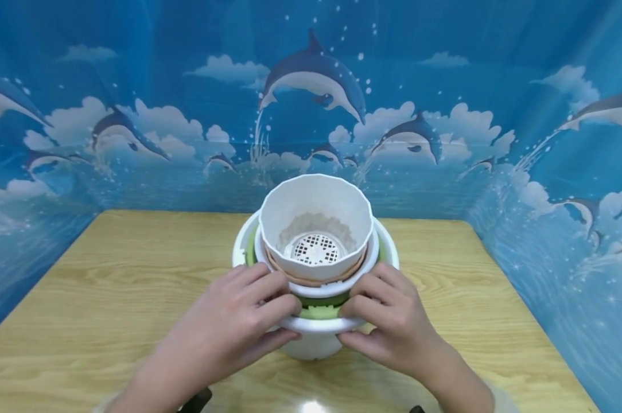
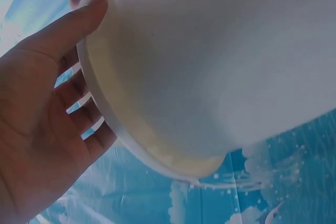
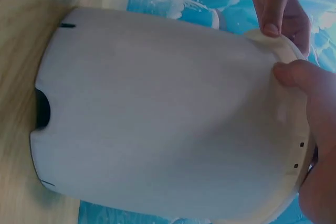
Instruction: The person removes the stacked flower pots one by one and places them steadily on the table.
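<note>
Several nested plastic flower pots stand in the middle of the head view. The largest, a white flower pot (image 1: 311, 346), is outermost; inside it sit a green pot (image 1: 319, 312), a smaller white pot (image 1: 318, 292) and a brown pot (image 1: 310, 281). Topmost is a white pot (image 1: 316, 201) with a perforated bottom. My left hand (image 1: 233, 312) grips the outermost pot's rim at the near left, thumb beneath it and fingers over it. Opposite, my right hand (image 1: 393, 312) pinches the same rim at the near right. The right wrist view shows the outer pot's wall (image 3: 168, 108) and notched base.
Under the pots lies a wood-grain table (image 1: 135, 275). A blue curtain (image 1: 187, 69) printed with dolphins and clouds hangs behind the table and along both sides.
</note>
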The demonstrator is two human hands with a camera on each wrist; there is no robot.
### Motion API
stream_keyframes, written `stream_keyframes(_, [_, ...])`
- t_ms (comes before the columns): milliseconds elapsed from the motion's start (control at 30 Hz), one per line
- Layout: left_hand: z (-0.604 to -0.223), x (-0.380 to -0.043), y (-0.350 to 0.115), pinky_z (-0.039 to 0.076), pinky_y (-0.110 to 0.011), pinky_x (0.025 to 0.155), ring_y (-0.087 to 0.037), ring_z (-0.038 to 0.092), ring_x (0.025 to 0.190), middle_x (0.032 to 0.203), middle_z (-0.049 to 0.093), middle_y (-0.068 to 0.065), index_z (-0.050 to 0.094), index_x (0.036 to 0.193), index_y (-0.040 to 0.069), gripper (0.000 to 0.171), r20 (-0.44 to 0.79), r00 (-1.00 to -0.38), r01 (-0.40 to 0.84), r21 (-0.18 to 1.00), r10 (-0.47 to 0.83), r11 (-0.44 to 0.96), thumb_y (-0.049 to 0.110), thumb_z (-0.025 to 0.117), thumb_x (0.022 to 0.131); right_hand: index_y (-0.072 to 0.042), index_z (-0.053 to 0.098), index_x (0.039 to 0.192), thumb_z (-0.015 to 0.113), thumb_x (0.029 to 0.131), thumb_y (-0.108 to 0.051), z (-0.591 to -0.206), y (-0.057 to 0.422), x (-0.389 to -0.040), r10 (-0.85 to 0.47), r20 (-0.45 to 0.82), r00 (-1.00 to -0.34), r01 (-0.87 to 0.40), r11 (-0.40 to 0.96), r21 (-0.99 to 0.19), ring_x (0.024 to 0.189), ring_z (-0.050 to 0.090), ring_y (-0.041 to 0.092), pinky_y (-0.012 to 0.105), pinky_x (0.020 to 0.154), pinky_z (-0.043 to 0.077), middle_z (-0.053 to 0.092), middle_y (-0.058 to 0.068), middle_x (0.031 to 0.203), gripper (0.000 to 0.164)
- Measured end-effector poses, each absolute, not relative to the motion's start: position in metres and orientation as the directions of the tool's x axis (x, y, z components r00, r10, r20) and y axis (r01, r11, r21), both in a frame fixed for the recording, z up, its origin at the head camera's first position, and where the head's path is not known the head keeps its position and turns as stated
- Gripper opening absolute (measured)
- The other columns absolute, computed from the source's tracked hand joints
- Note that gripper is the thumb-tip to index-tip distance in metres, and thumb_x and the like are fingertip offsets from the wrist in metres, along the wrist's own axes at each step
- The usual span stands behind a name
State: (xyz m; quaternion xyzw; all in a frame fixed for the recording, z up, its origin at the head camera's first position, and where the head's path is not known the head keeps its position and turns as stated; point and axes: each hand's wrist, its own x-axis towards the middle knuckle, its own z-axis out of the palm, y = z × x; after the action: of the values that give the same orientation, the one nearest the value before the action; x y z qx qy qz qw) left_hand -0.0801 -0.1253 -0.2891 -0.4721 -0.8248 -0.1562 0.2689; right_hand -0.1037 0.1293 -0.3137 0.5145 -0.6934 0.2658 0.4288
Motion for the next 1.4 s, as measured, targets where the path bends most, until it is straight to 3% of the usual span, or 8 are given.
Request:
stream_keyframes(100, [-0.286, -0.080, -0.132, 0.051, -0.033, 0.072, -0.011, 0.051, 0.085, 0.098, 0.057, 0.009, 0.067, 0.096, 0.025, 0.028, 0.560, -0.448, 0.854, 0.038, 0.697, 0.519, 0.036, 0.085, 0.078, -0.015, 0.066, 0.077, 0.073, 0.082, -0.024, -0.313, 0.126, -0.104, -0.490, 0.867, -0.089, -0.948, 0.309, 0.078, 0.074, 0.050, 0.018, 0.027, 0.067, 0.041, 0.058, -0.003, 0.078, 0.013])
stream_keyframes(200, [-0.284, -0.079, -0.140, 0.051, -0.032, 0.072, -0.009, 0.050, 0.087, 0.099, 0.056, 0.012, 0.067, 0.097, 0.029, 0.027, 0.511, -0.508, 0.830, 0.078, 0.693, 0.552, 0.036, 0.084, 0.078, -0.013, 0.072, 0.085, 0.068, 0.091, -0.038, -0.311, 0.125, -0.104, -0.509, 0.857, -0.073, -0.966, 0.251, 0.068, 0.077, 0.053, 0.018, 0.028, 0.069, 0.043, 0.060, -0.001, 0.082, 0.027])
stream_keyframes(367, [-0.282, -0.079, -0.148, 0.052, -0.032, 0.073, -0.008, 0.051, 0.092, 0.103, 0.058, 0.014, 0.066, 0.097, 0.031, 0.027, 0.460, -0.577, 0.793, 0.117, 0.675, 0.598, 0.037, 0.084, 0.077, -0.008, 0.075, 0.097, 0.067, 0.093, -0.036, -0.305, 0.125, -0.103, -0.537, 0.842, -0.054, -0.990, 0.141, 0.027, 0.082, 0.058, 0.018, 0.028, 0.072, 0.046, 0.065, 0.002, 0.089, 0.030])
stream_keyframes(567, [-0.280, -0.081, -0.150, 0.050, -0.031, 0.076, -0.006, 0.048, 0.092, 0.101, 0.056, 0.017, 0.064, 0.095, 0.033, 0.024, 0.426, -0.611, 0.776, 0.157, 0.667, 0.611, 0.037, 0.082, 0.080, -0.002, 0.075, 0.092, 0.072, 0.091, -0.028, -0.292, 0.123, -0.108, -0.443, 0.895, -0.043, -0.989, 0.146, 0.024, 0.081, 0.060, 0.022, 0.030, 0.073, 0.049, 0.069, 0.008, 0.089, 0.026])
stream_keyframes(733, [-0.278, -0.082, -0.149, 0.050, -0.032, 0.077, -0.006, 0.048, 0.094, 0.102, 0.056, 0.018, 0.064, 0.097, 0.034, 0.023, 0.402, -0.624, 0.770, 0.170, 0.670, 0.615, 0.038, 0.080, 0.081, -0.003, 0.075, 0.103, 0.072, 0.091, -0.032, -0.276, 0.122, -0.115, -0.352, 0.929, -0.118, -0.966, 0.256, -0.025, 0.098, 0.057, 0.033, 0.038, 0.093, 0.044, 0.069, 0.018, 0.105, 0.031])
stream_keyframes(900, [-0.277, -0.081, -0.149, 0.051, -0.032, 0.079, -0.006, 0.050, 0.096, 0.105, 0.058, 0.018, 0.065, 0.099, 0.033, 0.024, 0.395, -0.627, 0.769, 0.183, 0.671, 0.612, 0.037, 0.080, 0.081, -0.008, 0.068, 0.124, 0.063, 0.096, -0.039, -0.269, 0.123, -0.122, -0.467, 0.855, -0.224, -0.945, 0.319, -0.074, 0.123, 0.051, 0.040, 0.049, 0.110, 0.036, 0.063, 0.019, 0.128, 0.043])
stream_keyframes(1400, [-0.274, -0.079, -0.154, 0.050, -0.033, 0.081, -0.008, 0.050, 0.098, 0.106, 0.058, 0.018, 0.065, 0.099, 0.032, 0.024, 0.388, -0.636, 0.764, 0.197, 0.667, 0.614, 0.036, 0.080, 0.081, -0.003, 0.074, 0.106, 0.065, 0.096, -0.034, -0.275, 0.120, -0.129, -0.457, 0.867, -0.197, -0.957, 0.281, -0.069, 0.117, 0.057, 0.038, 0.045, 0.107, 0.041, 0.070, 0.013, 0.104, 0.034])
